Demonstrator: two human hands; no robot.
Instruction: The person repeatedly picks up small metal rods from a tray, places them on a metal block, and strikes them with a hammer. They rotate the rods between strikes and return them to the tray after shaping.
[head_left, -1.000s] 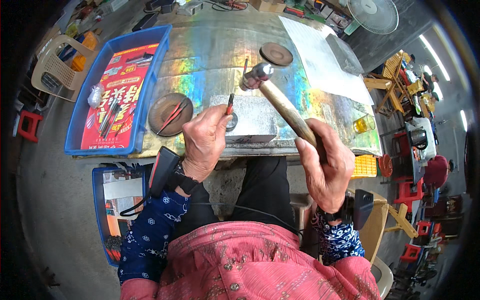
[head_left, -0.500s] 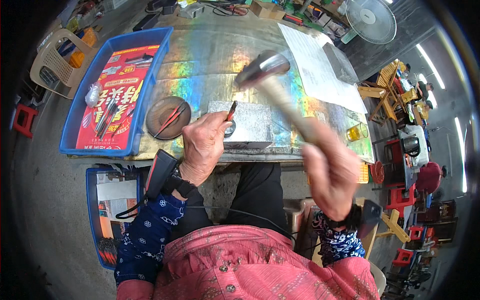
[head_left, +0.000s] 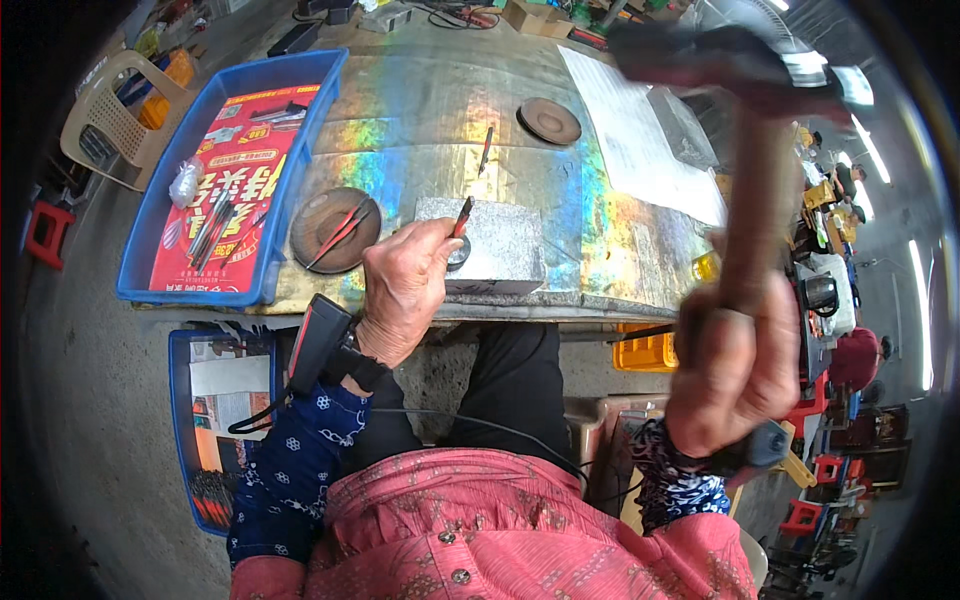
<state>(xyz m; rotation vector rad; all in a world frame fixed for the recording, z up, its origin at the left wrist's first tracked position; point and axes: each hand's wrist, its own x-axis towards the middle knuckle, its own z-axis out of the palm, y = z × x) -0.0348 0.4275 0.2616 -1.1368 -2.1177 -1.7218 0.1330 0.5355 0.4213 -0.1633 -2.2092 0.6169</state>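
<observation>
- High at right, right hand [head_left: 735, 365] fisted on hammer [head_left: 745, 150], swung up from block height.
- Left hand [head_left: 405, 290] pinching red-handled punch [head_left: 462, 217] on stone block [head_left: 495, 245], unmoved; strike pending.

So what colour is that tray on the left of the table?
Blue: the tray shows best in the head view, lined with a red printed sheet.

My left hand [head_left: 405, 290] is stretched forward, knuckles up, fingers curled and thumb and forefinger pinched together at the tip. Its wrist is bent slightly, the forearm in a dark blue patterned sleeve rising from the lower edge. My right hand [head_left: 735, 375] is lifted high and blurred, closed in a tight fist, wrist cocked, its forearm in the same sleeve.
</observation>
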